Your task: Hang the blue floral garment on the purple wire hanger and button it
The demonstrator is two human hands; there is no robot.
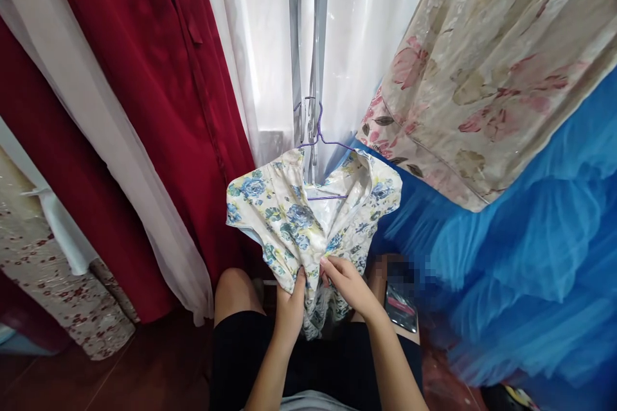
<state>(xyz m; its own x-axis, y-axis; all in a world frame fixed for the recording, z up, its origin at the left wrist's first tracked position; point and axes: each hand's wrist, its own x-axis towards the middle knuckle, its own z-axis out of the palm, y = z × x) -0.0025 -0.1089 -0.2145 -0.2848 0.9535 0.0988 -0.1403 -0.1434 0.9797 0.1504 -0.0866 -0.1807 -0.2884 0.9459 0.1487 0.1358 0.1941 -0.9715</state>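
Observation:
In front of me a white dress [299, 215] with blue and yellow flowers hangs from a purple wire hanger [321, 135]. Its neckline is open in a V, and its lower part gathers down between my knees. My left hand [292, 302] grips the cloth at the left of the waist, thumb on top and fingers hidden behind. Close beside it, my right hand [346, 279] pinches the fabric at the bottom of the V with thumb and forefinger.
Grey straps [295, 26] hang above the hanger before a white curtain [376, 26]. Red drapes [130, 77] are on the left. A plastic-covered floral garment [482, 90] and blue tulle [520, 257] hang at the right. A phone [401, 308] lies on my right thigh.

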